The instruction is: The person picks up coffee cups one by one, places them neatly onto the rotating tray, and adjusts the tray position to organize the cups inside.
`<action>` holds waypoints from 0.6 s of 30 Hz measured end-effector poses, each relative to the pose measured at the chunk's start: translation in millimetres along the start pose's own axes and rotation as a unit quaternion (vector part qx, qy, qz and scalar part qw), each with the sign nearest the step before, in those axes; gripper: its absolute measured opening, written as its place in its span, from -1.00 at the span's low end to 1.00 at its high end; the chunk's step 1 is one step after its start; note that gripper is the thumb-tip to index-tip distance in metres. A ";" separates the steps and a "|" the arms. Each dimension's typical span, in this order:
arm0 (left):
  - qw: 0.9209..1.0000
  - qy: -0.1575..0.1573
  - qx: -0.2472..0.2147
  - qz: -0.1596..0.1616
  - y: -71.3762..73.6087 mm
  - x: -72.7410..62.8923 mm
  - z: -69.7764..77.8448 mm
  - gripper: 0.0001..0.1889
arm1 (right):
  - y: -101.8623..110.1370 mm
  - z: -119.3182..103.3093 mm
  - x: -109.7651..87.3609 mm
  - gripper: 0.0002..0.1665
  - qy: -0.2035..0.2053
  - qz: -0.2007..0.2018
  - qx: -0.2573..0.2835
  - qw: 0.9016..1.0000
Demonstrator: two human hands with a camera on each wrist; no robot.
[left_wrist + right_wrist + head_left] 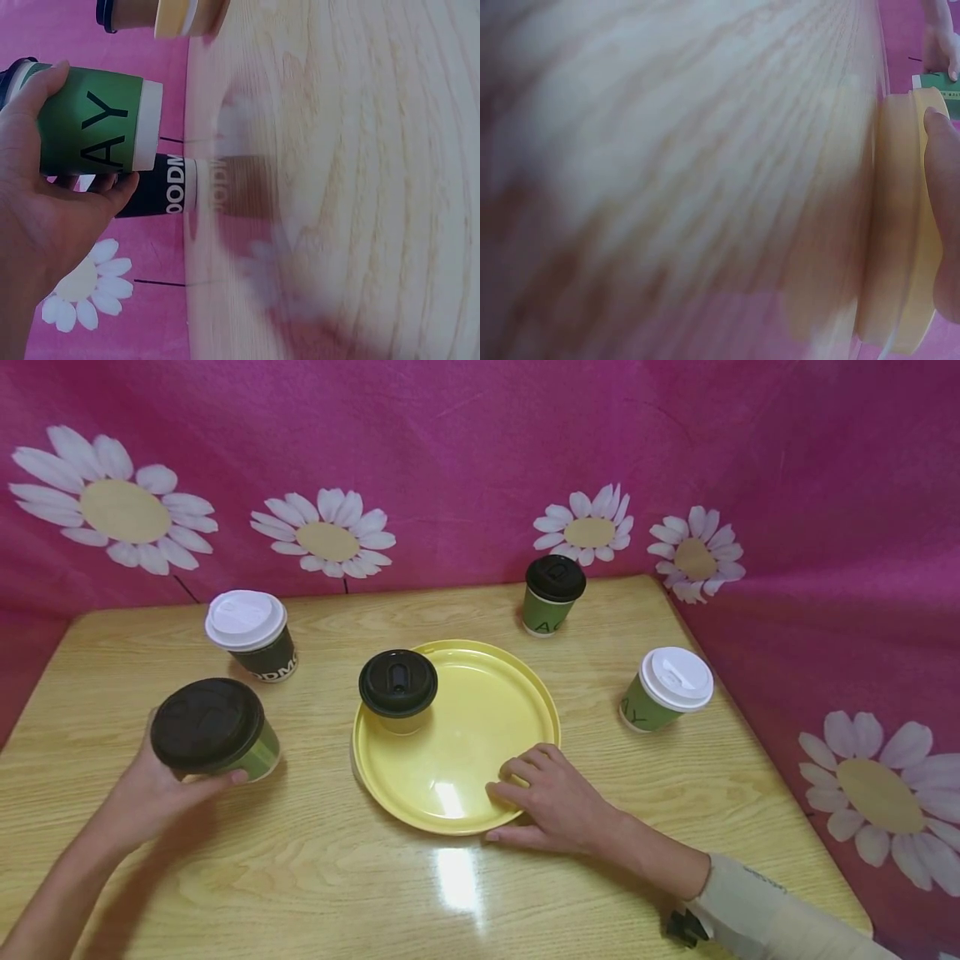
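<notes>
A green paper cup with a black lid (258, 752) is in my left hand (153, 797), thumb and fingers curled round its side. In the left wrist view the green cup (94, 120) hangs above the wood, over its own blurred reflection. My right hand (558, 802) grips the near right rim of a round yellow tray (480, 693), fingers over the inside and thumb outside. A cup with a black lid (398, 683) stands on the tray's left part. Seen from the right wrist, the tray's side wall (896, 225) rises beside the thumb.
Behind my left hand stands a dark cup with a white lid (251, 631). A green cup with a black lid (553, 593) is at the back right, and a green cup with a white lid (663, 689) at the right. A pink flowered cloth (465, 468) borders the wooden table (337, 893).
</notes>
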State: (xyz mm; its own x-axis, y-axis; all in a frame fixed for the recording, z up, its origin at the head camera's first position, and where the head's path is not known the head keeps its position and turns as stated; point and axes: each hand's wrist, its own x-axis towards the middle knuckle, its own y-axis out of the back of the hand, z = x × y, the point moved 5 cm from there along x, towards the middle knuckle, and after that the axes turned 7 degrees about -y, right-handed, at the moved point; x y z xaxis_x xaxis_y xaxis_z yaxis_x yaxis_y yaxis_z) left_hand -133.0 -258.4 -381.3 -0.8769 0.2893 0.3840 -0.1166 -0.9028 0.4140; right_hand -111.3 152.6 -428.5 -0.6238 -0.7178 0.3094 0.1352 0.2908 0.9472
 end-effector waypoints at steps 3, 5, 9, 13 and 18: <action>1.000 -0.014 0.010 -0.006 -1.9 2.6 3.6 -0.11 | 0.0 0.2 0.0 -0.37 0.000 0.001 -0.001 1.000; 1.000 -0.022 0.008 -0.010 -3.6 4.3 5.8 -0.13 | -0.2 0.2 -0.1 -0.37 0.001 0.001 -0.002 1.000; 1.000 -0.027 0.010 -0.013 -7.6 4.8 9.6 -0.07 | -0.1 0.0 0.0 -0.37 0.002 0.003 -0.003 1.000; 0.999 -0.023 0.013 -0.020 -12.3 4.1 13.7 -0.03 | 0.0 -0.3 0.0 -0.37 0.006 0.007 -0.004 1.000; 0.999 -0.021 0.014 -0.023 -16.5 3.8 17.8 0.00 | 0.1 -0.6 -0.3 -0.37 0.005 0.005 -0.003 1.000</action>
State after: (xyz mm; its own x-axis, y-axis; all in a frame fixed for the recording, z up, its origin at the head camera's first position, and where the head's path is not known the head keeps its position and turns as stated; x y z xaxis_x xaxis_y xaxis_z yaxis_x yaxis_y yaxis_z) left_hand -126.1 -236.7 -372.0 -0.8508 0.3439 0.3974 -0.1424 -0.8788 0.4555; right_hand -110.7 152.4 -428.5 -0.6140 -0.7216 0.3198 0.1459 0.2944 0.9445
